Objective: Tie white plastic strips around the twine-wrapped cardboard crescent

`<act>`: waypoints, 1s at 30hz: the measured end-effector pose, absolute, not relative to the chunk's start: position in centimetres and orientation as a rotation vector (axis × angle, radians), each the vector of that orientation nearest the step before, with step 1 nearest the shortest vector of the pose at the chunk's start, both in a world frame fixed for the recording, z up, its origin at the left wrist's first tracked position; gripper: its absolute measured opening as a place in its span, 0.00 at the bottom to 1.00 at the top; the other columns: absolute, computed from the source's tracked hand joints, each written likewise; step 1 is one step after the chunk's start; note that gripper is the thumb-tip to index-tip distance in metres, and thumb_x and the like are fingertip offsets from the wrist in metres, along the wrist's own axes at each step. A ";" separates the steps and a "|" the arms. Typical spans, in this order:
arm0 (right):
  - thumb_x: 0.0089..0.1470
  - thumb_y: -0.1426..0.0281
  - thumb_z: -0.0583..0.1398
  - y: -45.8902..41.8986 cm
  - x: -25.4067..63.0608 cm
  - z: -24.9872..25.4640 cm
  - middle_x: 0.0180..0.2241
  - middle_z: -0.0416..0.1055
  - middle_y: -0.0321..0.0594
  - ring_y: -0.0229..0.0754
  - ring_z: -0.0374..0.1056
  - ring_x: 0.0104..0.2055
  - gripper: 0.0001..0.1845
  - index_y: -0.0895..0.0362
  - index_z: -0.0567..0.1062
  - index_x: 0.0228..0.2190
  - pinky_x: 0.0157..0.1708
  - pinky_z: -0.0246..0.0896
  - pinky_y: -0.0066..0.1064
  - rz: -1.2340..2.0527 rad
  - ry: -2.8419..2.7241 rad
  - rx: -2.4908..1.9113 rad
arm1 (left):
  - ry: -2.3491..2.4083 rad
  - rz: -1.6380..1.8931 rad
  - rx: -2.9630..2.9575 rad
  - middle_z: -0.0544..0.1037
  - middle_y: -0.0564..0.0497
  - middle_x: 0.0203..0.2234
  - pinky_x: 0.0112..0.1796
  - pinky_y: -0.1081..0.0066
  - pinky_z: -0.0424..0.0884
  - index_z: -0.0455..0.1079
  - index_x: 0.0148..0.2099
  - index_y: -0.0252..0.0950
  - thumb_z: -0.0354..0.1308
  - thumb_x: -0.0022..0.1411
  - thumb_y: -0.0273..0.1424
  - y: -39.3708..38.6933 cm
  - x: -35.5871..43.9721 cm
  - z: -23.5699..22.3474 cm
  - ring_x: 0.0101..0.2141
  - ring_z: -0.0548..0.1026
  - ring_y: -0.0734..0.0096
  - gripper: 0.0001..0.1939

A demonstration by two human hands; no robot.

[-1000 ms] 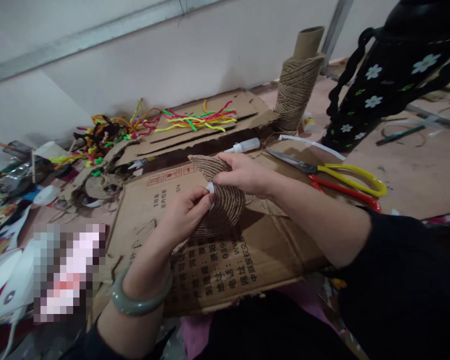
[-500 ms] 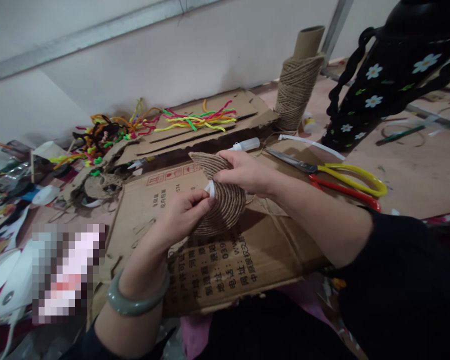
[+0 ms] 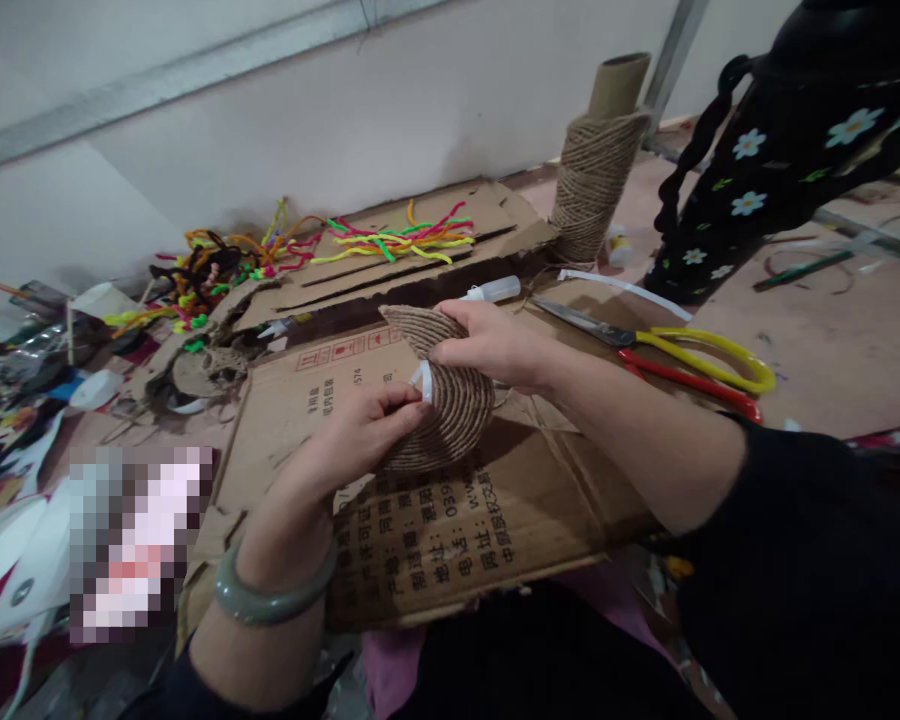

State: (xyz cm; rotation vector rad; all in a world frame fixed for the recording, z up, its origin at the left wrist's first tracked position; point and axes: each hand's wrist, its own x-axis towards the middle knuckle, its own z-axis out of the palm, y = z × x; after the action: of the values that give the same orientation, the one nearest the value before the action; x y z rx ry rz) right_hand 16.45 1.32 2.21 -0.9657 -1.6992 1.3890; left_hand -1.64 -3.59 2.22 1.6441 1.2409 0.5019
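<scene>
Coiled brown twine forms a rounded piece (image 3: 465,412) with a pointed tip, held over the printed cardboard (image 3: 562,505). My right hand (image 3: 495,345) is closed on its upper part, thumb in front. A narrow white strip (image 3: 427,380) lies against the left edge of the twine piece. My left hand (image 3: 360,425) pinches the lower end of this strip between thumb and fingers, close against the coils. Part of the twine piece is hidden behind my fingers.
Scissors (image 3: 630,340) with yellow and red handles lie right of my right hand. Behind stand a twine spool (image 3: 596,185) and a black flowered bottle (image 3: 765,190). A small clear bottle (image 3: 499,290) and colourful pipe cleaners (image 3: 401,240) lie at the back; clutter fills the left.
More of the white strip shows above my left fingers, and the twine piece has shifted very slightly right. Both hands keep their hold.
</scene>
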 end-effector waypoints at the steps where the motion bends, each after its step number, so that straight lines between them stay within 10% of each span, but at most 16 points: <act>1: 0.39 0.74 0.56 1.3 16.4 2.2 0.23 0.61 0.31 0.32 0.57 0.25 0.07 0.58 0.66 0.26 0.22 0.51 0.25 1.381 -1.700 -0.964 | 1.256 0.536 1.646 0.69 0.54 0.19 0.21 0.76 0.59 0.70 0.28 0.35 0.55 0.57 0.40 -3.6 -1.5 2.3 0.20 0.64 0.77 0.14; 8: 0.41 0.72 0.57 1.0 16.1 2.0 0.27 0.66 0.33 0.34 0.61 0.28 0.09 0.57 0.67 0.29 0.25 0.55 0.25 1.378 -1.756 -0.959 | 1.512 1.185 1.694 0.74 0.53 0.21 0.26 0.74 0.67 0.71 0.28 0.35 0.60 0.51 0.33 -4.0 -0.3 2.7 0.23 0.70 0.74 0.06; 30: 0.42 0.72 0.56 0.8 15.2 1.7 0.33 0.70 0.37 0.39 0.64 0.34 0.11 0.59 0.68 0.33 0.35 0.59 0.30 1.017 -1.909 -1.029 | 1.585 1.167 1.821 0.76 0.54 0.20 0.26 0.74 0.68 0.74 0.28 0.35 0.57 0.51 0.30 -3.9 -0.3 2.0 0.22 0.71 0.75 0.05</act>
State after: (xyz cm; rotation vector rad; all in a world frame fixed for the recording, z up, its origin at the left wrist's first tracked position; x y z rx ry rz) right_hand 15.25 0.77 1.73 -1.0295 -1.9087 1.0169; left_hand -0.34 -3.88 2.04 1.8214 1.5850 1.1673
